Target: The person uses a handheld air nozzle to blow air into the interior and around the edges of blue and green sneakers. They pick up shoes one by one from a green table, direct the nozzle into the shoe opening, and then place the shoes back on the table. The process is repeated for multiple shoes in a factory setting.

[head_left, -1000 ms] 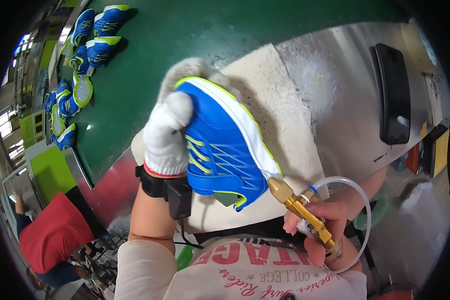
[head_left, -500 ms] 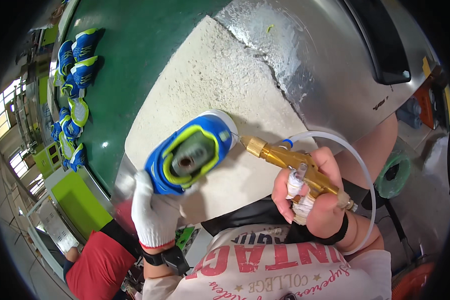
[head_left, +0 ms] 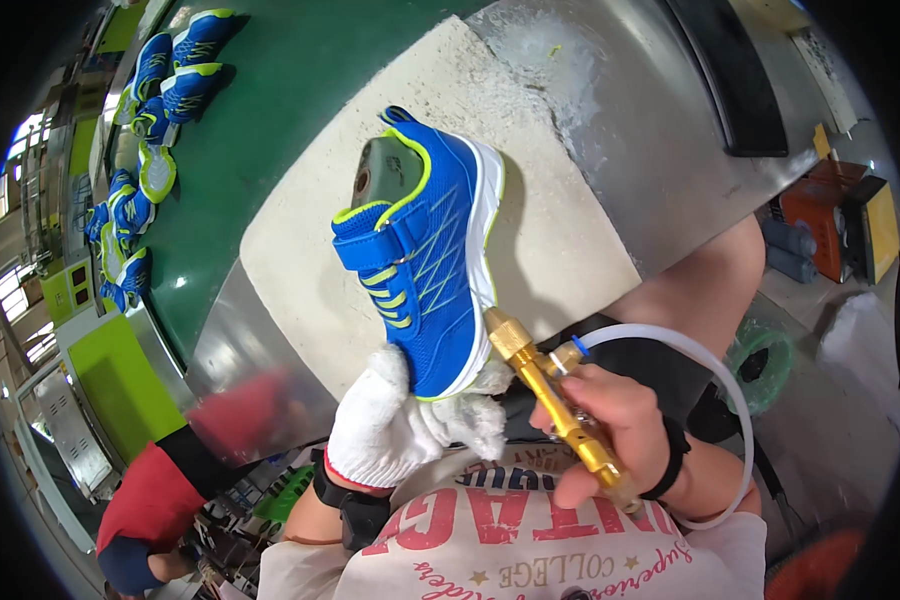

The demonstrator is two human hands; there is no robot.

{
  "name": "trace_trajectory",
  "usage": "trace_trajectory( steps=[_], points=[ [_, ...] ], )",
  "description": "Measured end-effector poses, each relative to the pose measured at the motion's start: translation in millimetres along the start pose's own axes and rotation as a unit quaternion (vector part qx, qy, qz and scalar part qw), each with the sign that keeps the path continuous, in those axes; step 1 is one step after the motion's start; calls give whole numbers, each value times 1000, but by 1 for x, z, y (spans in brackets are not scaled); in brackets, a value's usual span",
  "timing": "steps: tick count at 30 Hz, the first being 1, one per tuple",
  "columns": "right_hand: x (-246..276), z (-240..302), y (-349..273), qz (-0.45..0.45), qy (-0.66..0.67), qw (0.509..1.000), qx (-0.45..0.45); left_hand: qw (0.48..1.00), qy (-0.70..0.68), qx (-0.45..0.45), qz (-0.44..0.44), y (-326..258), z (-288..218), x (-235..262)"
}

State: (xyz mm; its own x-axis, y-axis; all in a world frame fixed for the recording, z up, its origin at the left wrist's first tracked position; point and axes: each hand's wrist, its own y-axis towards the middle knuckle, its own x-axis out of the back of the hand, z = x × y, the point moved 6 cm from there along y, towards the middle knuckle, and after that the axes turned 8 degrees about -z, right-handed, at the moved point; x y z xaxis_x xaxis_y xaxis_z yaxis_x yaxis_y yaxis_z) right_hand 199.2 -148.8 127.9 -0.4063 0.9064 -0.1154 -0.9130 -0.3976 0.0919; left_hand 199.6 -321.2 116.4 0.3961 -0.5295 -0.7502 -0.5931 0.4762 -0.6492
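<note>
L fingers [head_left: 472, 425] part. hidden bhd shoe [head_left: 438, 262], R fingers [head_left: 612, 394] bhd gun [head_left: 560, 407].

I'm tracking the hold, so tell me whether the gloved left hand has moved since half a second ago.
Yes: judged against the pale mat, the left hand has shifted rightward along its near edge.

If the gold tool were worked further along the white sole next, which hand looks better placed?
Probably the right hand: it already holds the tool, whose nozzle points at the sole. The gloved left hand is occupied, holding the shoe at its toe.
</note>
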Motion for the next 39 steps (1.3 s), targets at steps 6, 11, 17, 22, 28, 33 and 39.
trace_trajectory(
  steps=[6, 11, 17, 22, 28, 33, 39],
  points=[
    [20, 25, -31, -131, 111, 981, -94, 997, 26, 66, -18, 27, 35, -19],
    [25, 37, -38, -297, 188, 927, -130, 992, 8, 106, 62, 60, 56, -59],
    [40, 43, -40, -327, 117, 930, -122, 985, -76, 62, 144, 99, 55, -86],
    [48, 32, -20, -231, -79, 969, 29, 989, -71, 76, 107, 110, 39, -101],
    [46, 17, -8, -171, -212, 955, 115, 990, 39, 101, 86, 114, 19, -103],
    [55, 11, 13, -270, -99, 953, 93, 997, 7, 66, -31, 101, -23, -88],
    [78, 6, 75, -313, -82, 946, -9, 965, 177, -183, -69, 96, -152, -73]
  ],
)
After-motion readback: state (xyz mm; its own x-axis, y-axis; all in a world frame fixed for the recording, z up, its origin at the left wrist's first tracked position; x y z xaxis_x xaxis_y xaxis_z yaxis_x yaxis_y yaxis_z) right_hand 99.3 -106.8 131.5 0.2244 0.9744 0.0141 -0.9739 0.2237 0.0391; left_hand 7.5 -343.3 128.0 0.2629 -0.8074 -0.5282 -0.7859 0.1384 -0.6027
